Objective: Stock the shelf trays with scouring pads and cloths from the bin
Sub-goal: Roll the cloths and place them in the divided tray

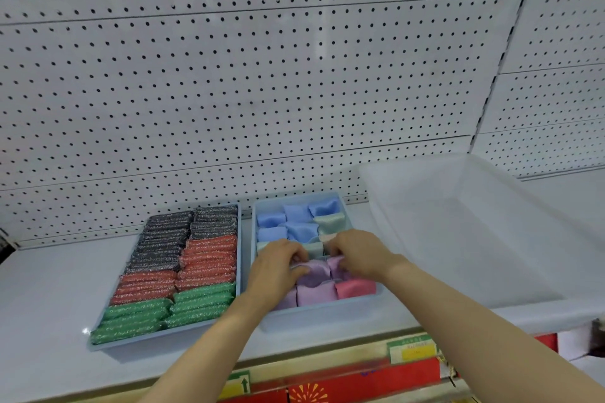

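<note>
Two pale blue trays stand side by side on the white shelf. The left tray (pixel 98 345) is packed with rows of grey, red and green scouring pads (pixel 183 268). The right tray (pixel 324 314) holds folded cloths in blue, mint, purple and pink. My left hand (pixel 278 263) and my right hand (pixel 358 252) are both inside the right tray, fingers curled on a purple cloth (pixel 316 271) in its middle row. Their fingertips are partly hidden by the cloth.
A large translucent white bin (pixel 458 232) sits on the shelf right of the trays, tilted toward the pegboard back wall (pixel 262 75). The shelf's front edge (pixel 327 357) carries price labels, with red packaging below it.
</note>
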Available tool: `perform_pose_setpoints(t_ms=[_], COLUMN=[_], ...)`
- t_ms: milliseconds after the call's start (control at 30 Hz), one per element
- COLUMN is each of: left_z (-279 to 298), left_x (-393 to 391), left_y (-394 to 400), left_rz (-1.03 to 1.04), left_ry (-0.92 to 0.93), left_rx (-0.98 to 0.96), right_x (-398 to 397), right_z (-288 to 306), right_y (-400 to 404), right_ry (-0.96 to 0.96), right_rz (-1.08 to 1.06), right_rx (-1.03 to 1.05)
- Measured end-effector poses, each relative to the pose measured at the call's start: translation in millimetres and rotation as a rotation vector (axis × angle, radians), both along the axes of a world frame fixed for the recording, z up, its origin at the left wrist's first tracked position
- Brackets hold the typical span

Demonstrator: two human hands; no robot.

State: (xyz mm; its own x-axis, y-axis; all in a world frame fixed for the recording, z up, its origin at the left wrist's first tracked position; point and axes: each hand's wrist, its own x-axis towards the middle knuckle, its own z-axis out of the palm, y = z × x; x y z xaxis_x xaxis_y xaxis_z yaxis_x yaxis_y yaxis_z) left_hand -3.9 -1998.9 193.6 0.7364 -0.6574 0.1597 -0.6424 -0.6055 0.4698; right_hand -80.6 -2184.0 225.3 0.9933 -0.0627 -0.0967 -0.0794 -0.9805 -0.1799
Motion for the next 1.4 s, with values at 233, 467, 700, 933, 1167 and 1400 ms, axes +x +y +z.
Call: perform_pose_setpoints(t_ms=[233,467,700,933,1167,1400], left_z=[1,-5,-8,-4,-1,-6], left_x=[24,41,62,94,110,116], left_y=[3,-13,-17,-16,-20,-27], left_rz=[0.005,0.017,0.007,0.003,-0.054,0.034], left_ry=[-0.045,-0.075,-0.073,-0.097,-0.026,-0.058], left_rx=[-0.088,0.086,-0.01,0.257,0.212,-0.032], right_x=[13,34,51,85,98,97], right_z=[11,1,4,-10,-22,-26], right_y=[-8,-6,-23,-31,-24,-33], right_ry=[-0.216,-0.116,-0.141,-0.167,-0.108,-0.21], right_rz=[-0.069,-0.099,-0.103,-0.103,-0.097,-0.129], right_rx=[0.181,-0.003,0.107,0.003,-0.058,0.178])
